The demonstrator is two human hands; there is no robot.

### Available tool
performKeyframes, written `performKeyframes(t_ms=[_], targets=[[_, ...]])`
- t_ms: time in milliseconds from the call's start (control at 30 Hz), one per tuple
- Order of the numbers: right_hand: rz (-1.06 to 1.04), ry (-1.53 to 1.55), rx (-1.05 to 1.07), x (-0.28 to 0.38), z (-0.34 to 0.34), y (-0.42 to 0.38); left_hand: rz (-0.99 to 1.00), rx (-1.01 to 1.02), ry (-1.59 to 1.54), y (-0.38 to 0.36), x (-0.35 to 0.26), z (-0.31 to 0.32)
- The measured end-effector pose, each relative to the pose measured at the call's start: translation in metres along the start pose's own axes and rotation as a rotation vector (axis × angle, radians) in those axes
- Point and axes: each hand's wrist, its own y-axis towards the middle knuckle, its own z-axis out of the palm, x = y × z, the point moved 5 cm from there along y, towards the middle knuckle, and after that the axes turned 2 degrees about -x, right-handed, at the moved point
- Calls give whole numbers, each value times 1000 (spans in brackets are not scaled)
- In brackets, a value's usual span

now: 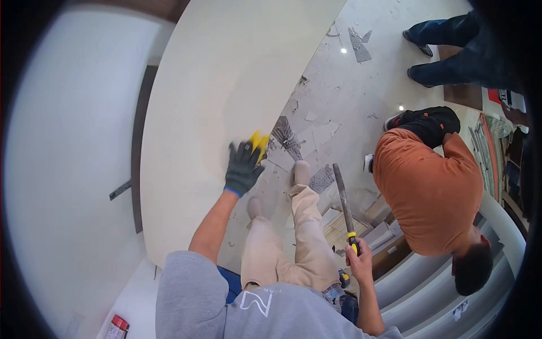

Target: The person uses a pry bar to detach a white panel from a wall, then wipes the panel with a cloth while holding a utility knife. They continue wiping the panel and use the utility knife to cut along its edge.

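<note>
My left hand (244,169), in a dark grey glove with a blue cuff, is at the edge of a large pale board (226,85). Its fingers are around a small yellow object (259,141) beside that edge; the object is blurred and partly hidden, so its exact kind does not show. My bare right hand (359,261) grips a long flat metal file (344,198) by its black and yellow handle. The file points up and away from me, apart from the board.
Grey and white scraps (288,138) litter the floor by my feet. To the right, a person in an orange shirt (429,192) bends over near curved white panels (418,299). Another person's legs (446,51) stand farther off. A red can (117,326) is at lower left.
</note>
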Motion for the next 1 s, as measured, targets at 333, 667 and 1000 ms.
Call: performKeyframes(t_ms=[333,667,1000], targets=[[-66,-84,-60,80,11,47,-59,-132,19,257,-15,-34],[-18,-36,-181,214,22,130,-46,-41,-34,376,-1,-56],[244,628,9,291,34,207,-71,223,-29,350,15,-47]])
